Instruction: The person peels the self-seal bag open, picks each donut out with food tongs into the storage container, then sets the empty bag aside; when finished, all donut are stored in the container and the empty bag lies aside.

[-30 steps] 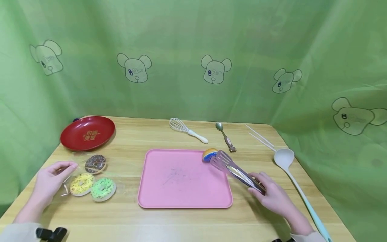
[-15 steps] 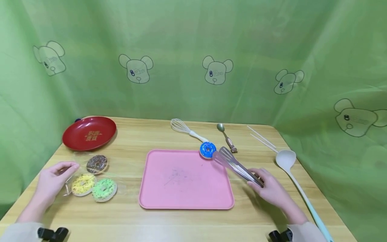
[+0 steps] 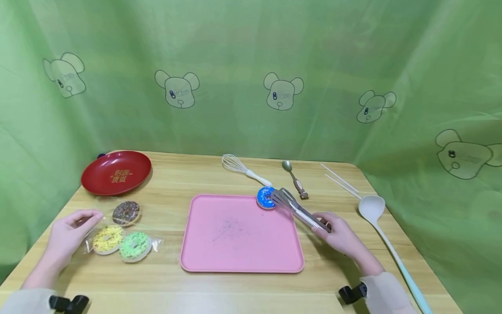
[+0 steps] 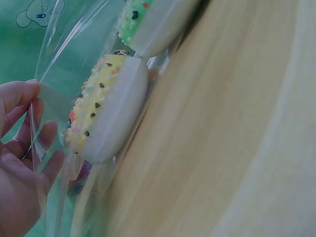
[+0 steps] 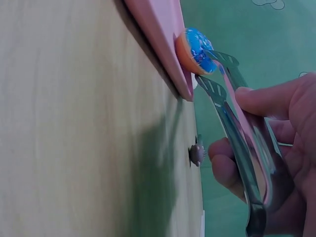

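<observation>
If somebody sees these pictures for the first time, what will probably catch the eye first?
Probably the pink tray centred on the table, with a bright blue doughnut at its far right corner. Then perhaps the shiny tongs, which the right hand holds at that doughnut, and the glossy red plate at the far left.

Table [image 3: 235, 285]: brightly lit in the head view, pale glare between left hand [image 3: 72, 231] and right hand [image 3: 339, 233]
Shadow [image 5: 153, 177]: soft-edged, below the right hand
Bag [image 4: 69, 54]: glints beyond the left hand
Wrist views: dimmer, table blurred
</observation>
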A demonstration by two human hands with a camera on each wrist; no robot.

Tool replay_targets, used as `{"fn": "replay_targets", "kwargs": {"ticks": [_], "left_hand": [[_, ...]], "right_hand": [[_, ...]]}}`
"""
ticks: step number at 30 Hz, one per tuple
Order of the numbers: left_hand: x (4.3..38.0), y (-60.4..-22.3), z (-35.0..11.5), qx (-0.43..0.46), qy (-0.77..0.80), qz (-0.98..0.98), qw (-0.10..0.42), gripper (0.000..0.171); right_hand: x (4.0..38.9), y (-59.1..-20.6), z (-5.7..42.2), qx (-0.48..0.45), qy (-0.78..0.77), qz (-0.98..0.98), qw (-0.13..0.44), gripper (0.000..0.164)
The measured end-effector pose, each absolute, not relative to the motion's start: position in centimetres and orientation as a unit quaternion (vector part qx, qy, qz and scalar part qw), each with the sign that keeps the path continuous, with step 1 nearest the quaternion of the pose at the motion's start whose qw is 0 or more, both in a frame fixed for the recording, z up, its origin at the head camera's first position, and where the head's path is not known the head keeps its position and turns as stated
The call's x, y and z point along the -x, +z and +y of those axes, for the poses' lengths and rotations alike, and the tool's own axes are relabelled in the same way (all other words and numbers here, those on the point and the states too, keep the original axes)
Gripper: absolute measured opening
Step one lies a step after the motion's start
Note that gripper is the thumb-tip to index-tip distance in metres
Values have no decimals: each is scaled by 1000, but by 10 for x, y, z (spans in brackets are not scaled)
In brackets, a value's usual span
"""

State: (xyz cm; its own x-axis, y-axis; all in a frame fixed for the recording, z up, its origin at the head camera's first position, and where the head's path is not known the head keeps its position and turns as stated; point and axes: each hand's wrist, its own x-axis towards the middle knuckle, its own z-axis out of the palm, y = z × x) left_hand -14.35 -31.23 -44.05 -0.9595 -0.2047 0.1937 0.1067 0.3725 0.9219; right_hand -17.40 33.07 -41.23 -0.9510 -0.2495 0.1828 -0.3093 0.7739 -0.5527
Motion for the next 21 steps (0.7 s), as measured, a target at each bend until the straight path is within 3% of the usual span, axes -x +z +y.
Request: {"fn": "replay_targets", "kwargs": {"ticks": [14, 21], "left_hand": [[144, -439, -312, -37, -563, -815, 128, 21], [144, -440, -311, -37, -562, -816, 135, 21]], "right_hand": [[154, -403, 327, -150, 356, -920, -61, 36], [159, -400, 327, -136, 337, -932, -12, 36]]}}
